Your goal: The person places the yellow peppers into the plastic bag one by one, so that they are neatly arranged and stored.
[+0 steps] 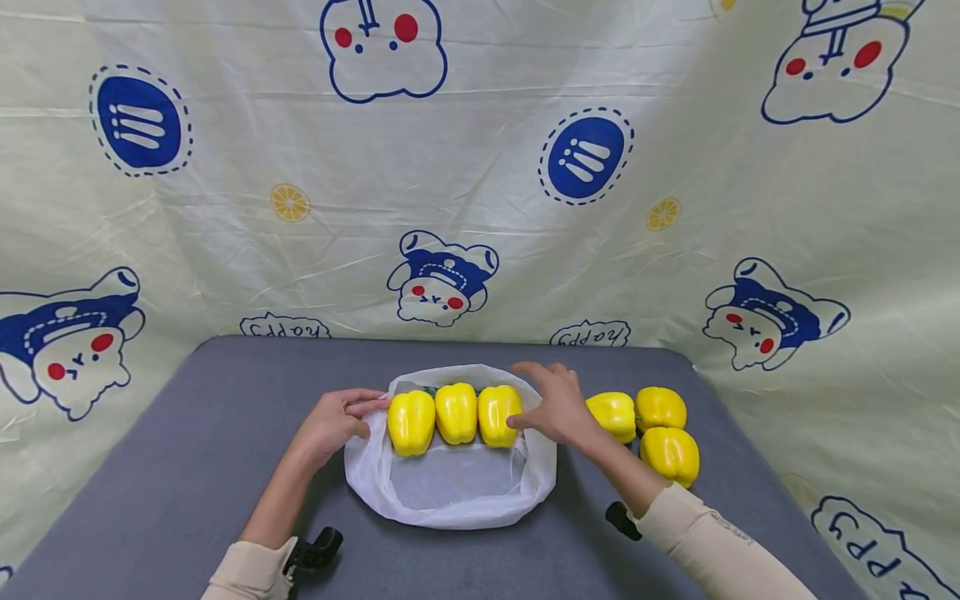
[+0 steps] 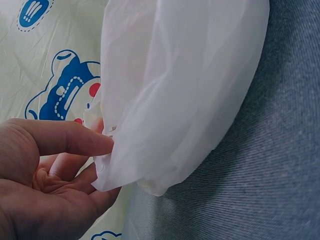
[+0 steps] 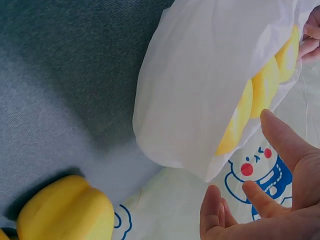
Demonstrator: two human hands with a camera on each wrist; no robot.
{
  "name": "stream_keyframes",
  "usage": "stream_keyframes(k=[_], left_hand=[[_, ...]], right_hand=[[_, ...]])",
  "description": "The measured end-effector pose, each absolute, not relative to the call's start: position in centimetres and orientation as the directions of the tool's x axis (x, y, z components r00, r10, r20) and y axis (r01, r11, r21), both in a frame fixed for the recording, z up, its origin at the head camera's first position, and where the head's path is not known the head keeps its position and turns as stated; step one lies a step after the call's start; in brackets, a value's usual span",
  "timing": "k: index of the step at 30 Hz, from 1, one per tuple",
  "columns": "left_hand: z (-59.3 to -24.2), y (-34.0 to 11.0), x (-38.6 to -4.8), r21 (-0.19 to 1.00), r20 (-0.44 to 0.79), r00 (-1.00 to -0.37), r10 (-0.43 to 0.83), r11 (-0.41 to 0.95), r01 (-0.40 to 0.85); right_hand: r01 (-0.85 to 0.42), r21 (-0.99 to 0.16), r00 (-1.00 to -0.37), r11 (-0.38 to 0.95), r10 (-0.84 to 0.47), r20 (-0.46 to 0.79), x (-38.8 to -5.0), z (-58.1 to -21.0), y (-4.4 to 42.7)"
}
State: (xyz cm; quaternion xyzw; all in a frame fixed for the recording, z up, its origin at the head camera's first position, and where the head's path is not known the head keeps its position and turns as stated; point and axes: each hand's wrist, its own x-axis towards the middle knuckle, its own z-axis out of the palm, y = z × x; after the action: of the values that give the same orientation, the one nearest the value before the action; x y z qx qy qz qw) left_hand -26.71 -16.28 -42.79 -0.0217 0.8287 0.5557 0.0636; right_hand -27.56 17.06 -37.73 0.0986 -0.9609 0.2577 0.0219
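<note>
A white plastic bag (image 1: 457,510) stands on the table with its mouth spread wide. Side by side along its far inner wall are three yellow bell peppers: a left one (image 1: 411,423), a middle one (image 1: 457,414) and a right one (image 1: 498,414). My left hand (image 1: 335,421) pinches the bag's left rim; in the left wrist view the thumb (image 2: 95,141) lies against the plastic. Over the bag's right side hovers my right hand (image 1: 553,405), its fingers spread and holding nothing. The thumb is close to the right pepper; the right wrist view shows the hand (image 3: 280,200) apart from the bag.
Right of the bag, three more yellow bell peppers lie grouped on the grey table (image 1: 247,417): one nearest the hand (image 1: 612,416), one behind (image 1: 662,408) and one in front (image 1: 670,455). A printed cloth (image 1: 480,167) hangs behind the table.
</note>
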Motion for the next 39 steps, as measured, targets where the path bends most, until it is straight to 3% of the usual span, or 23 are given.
stream_keyframes(k=[39], left_hand=[[-42.8, -16.2, -26.6, 0.913, -0.151, -0.988, 0.021, 0.385, -0.131]], right_hand=[[-0.203, -0.417, -0.977, 0.886, -0.153, 0.151, -25.9, -36.0, 23.3]])
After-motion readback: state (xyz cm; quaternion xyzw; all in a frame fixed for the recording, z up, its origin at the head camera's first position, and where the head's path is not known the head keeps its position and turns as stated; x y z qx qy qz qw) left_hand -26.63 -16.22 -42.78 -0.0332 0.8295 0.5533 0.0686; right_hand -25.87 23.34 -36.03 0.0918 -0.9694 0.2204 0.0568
